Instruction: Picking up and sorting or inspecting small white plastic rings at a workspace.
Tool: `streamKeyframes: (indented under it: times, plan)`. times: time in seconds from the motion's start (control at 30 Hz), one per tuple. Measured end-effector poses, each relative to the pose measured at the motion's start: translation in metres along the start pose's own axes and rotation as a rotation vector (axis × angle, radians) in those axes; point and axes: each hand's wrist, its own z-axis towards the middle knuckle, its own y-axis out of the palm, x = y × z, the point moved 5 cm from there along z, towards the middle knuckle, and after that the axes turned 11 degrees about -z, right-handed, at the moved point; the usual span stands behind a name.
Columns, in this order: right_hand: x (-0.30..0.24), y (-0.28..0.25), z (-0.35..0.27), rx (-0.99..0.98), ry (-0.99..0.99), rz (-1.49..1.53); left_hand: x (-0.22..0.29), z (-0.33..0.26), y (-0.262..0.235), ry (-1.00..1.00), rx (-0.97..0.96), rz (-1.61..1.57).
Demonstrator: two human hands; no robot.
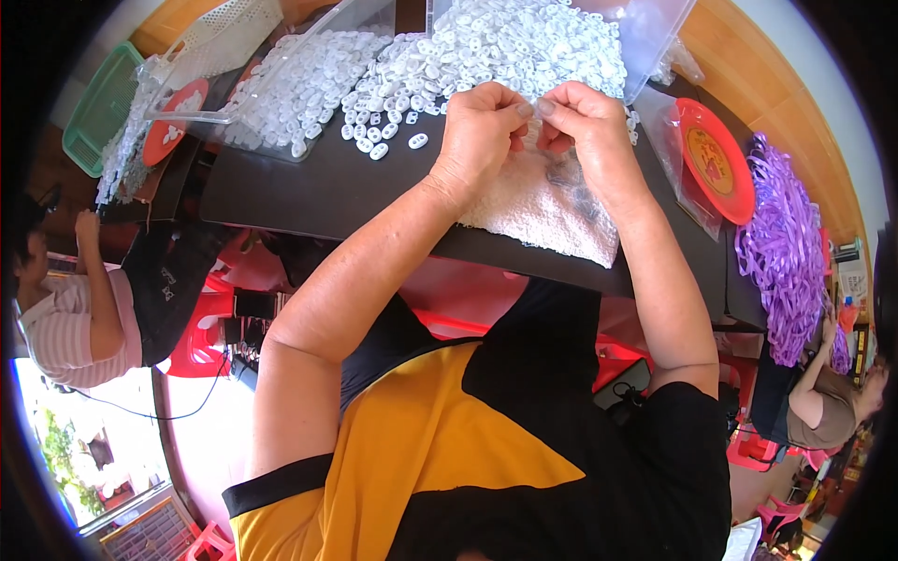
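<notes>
Above the pale towel (524, 213), my left hand (482, 136) and my right hand (591, 131) meet, thumbs and fingertips pinched close together. Whatever is between the fingers is too small and covered to name. Just beyond them a large heap of small white oval plastic pieces with two holes (524, 47) spreads over the table. A few loose pieces lie left of my left hand, the nearest one (418, 141) apart from the heap. Some crumpled clear plastic (564, 176) rests on the towel under my right hand.
The dark table (318, 201) holds a clear bin (187, 117) of white pieces at left. A red tray (739, 192) and purple ribbons (781, 252) lie at right. A green basket (103, 112) stands far left. One person (75, 318) sits at left, another (823, 407) at right.
</notes>
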Motion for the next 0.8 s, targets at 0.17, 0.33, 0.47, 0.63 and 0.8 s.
streamKeyframes:
  times: [0.17,0.33,0.47,0.63,0.8]
  plan:
    - [0.003,-0.002,0.000,0.017,0.035,0.064,0.001,0.000,0.001,-0.046,0.004,-0.084]
    - [-0.005,-0.008,-0.001,0.035,0.010,0.069,0.005,-0.003,0.002,-0.051,-0.036,-0.137]
    - [-0.005,-0.017,-0.002,0.060,0.010,0.006,0.006,-0.005,0.003,-0.085,-0.033,-0.161]
    - [-0.003,-0.031,-0.007,0.052,0.041,-0.094,0.006,-0.004,0.000,-0.073,-0.003,-0.134]
    - [-0.005,-0.060,-0.030,0.094,-0.149,-0.806,0.002,0.001,-0.007,-0.043,0.034,-0.116]
